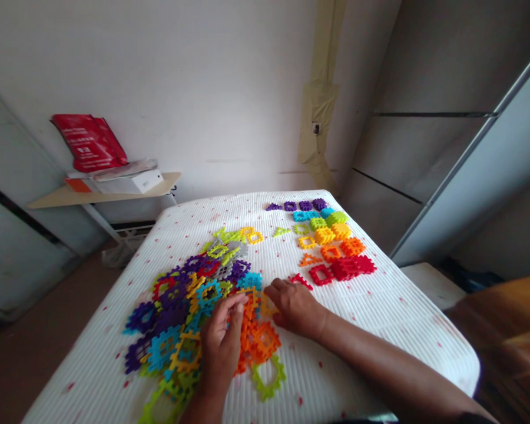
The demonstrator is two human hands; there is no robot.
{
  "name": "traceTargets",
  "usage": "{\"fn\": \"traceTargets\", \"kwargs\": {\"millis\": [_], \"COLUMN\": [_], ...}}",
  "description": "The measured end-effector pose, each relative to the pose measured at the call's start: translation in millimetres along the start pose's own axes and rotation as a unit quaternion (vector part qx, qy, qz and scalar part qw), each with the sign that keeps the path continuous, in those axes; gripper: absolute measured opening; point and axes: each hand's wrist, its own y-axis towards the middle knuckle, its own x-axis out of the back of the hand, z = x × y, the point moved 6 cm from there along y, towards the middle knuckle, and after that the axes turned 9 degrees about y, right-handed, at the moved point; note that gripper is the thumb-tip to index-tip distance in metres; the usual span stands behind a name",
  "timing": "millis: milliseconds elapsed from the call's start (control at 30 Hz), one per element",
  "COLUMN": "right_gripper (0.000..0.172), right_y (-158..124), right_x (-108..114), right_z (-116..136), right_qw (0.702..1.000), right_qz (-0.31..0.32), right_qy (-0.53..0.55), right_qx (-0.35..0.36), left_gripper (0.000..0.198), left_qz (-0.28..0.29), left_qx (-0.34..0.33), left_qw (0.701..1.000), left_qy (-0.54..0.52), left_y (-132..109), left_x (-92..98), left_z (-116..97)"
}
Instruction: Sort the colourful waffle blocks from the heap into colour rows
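Far to the left of both hands, a red bag [89,142] and a white box [130,182] were seen on a small shelf [48,198] by the wall.

In front of the hands and to their left, a big mixed pile [188,300] of colored toy pieces was spread on the white table [380,330]. Purple, blue, yellow and green pieces were jumbled together in it.

The left hand [221,347] was laid flat on the near edge of the pile, with its fingers [236,306] stretched out and touching orange pieces [258,341]. Nothing was gripped by it; it was loose and open. A green frame [269,380] was lying just to the right of its wrist.

The right hand [295,306] was placed just beside the left one, its fingers bent down onto the top of the same orange pieces. Whether a piece was pinched under those fingers could not be told.

Past the right hand, farther back and to its right, sorted rows [327,235] were laid out by color: purple at the far end, then blue, green, yellow and orange. The red pieces [344,268] were closest to the right hand, with one small red bit almost touching its knuckles.
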Motion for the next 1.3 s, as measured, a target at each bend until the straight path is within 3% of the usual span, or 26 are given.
{"fn": "traceTargets", "kwargs": {"millis": [200, 433, 833, 1133, 1300], "right_gripper": [0.058, 0.063, 0.055, 0.035, 0.035], "right_y": [-5.3, -4.0, 0.3, 5.7, 10.0], "right_x": [19.0, 15.0, 14.8, 22.0, 31.6], "right_z": [3.4, 10.3, 24.1, 37.6, 35.4], "right_qw": [0.979, 0.957, 0.969, 0.985, 0.983], "right_qz": [-0.118, -0.139, -0.116, -0.086, -0.067], "right_qy": [0.140, 0.208, 0.166, -0.018, -0.031], "right_qx": [0.085, 0.144, 0.142, 0.149, 0.168], "left_gripper": [0.032, 0.042, 0.053, 0.054, 0.058], "left_qz": [-0.002, -0.005, -0.010, -0.008, -0.007], "left_qx": [0.013, 0.013, 0.049, 0.044, 0.061], "left_qw": [1.000, 0.999, 0.996, 0.998, 0.996], "left_qy": [0.023, -0.042, -0.075, -0.050, -0.068], "left_y": [1.7, -1.4, -2.6, -0.6, -1.3], "left_x": [-1.9, -0.6, 0.4, -0.1, 0.4], "left_z": [2.9, -7.2, -11.5, -8.5, -9.4]}}
